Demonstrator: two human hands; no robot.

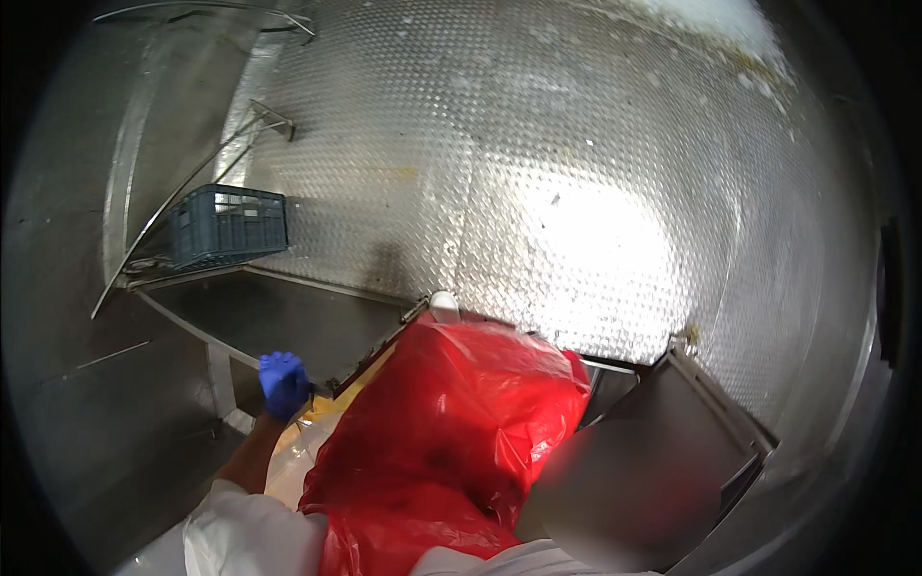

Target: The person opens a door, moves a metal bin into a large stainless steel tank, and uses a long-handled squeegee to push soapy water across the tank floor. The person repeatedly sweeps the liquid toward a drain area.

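My left hand (283,386), in a blue glove, is at the lower left, beside the near corner of a dark metal panel with a raised rim (317,312). Its fingers are curled closed. A small dark piece shows at its right side, but I cannot make out whether the hand grips it. Glossy red plastic (451,413), which looks like an apron, spreads over the lower middle in front of my body. A white shoe tip (444,305) pokes out past its far edge. My right hand is not in view.
A blue-grey plastic crate (230,228) stands beyond the dark panel. Thin metal rods (187,187) lean beside it. The floor (384,144) is textured metal and shiny. At the right, a grey metal panel (672,403) is partly blurred. Metal walls curve round both sides.
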